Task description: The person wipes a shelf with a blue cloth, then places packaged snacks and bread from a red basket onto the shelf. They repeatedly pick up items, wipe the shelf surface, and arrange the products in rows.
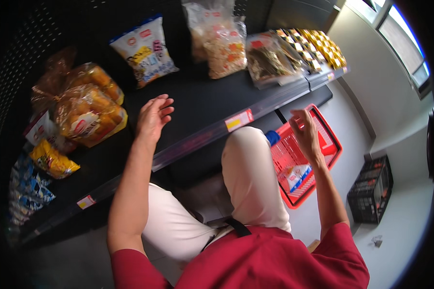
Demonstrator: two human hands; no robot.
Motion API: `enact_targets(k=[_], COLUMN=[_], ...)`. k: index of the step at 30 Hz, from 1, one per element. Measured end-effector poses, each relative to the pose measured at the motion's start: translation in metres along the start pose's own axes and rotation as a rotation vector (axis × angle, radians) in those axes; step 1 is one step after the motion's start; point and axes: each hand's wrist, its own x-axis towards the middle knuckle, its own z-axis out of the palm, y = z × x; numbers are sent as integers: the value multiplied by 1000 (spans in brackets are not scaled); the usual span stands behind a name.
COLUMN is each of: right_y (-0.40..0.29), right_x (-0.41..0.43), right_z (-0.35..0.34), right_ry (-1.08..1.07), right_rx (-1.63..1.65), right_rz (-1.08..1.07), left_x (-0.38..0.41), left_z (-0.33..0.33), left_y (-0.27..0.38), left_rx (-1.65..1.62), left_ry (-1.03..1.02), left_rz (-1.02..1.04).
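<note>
Fingers apart and holding nothing, my left hand (pixel 153 117) hovers above the black shelf (pixel 195 97). Wrapped bread packs (pixel 90 117) lie to its left, and a white-and-blue snack bag (pixel 144 50) stands against the back panel just beyond it. My right hand (pixel 305 133) is over the red plastic shopping basket (pixel 336 141) on the floor, its fingers slightly curled around nothing visible. Inside the basket lies a white-and-blue packet (pixel 298 177), partly hidden by my right forearm.
Clear bags of pale food (pixel 226 54), flat packs of dried food (pixel 269 61) and gold-wrapped packets (pixel 322 47) line the shelf's right part. Yellow (pixel 54 159) and blue packets (pixel 30 184) sit at far left. A black crate (pixel 370 191) stands by the wall.
</note>
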Motion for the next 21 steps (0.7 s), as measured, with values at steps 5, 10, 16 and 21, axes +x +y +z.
enact_targets(k=[5,10,16,21], right_y=[-135,-211,-238,-237], right_x=[109,194,291,336], right_z=[43,116,192,227], right_ry=[-83,-88,-135,-146], right_rx=[133,-27,281,564], right_rz=[-461,-766,-306,66], left_x=[4,2,1,-4], left_z=[-7,2,10,12], left_y=[3,9,15,19], left_rx=[11,-15,-84,-95], left_ry=[29,22,16,14], left_rz=[10,-11,-30,-25])
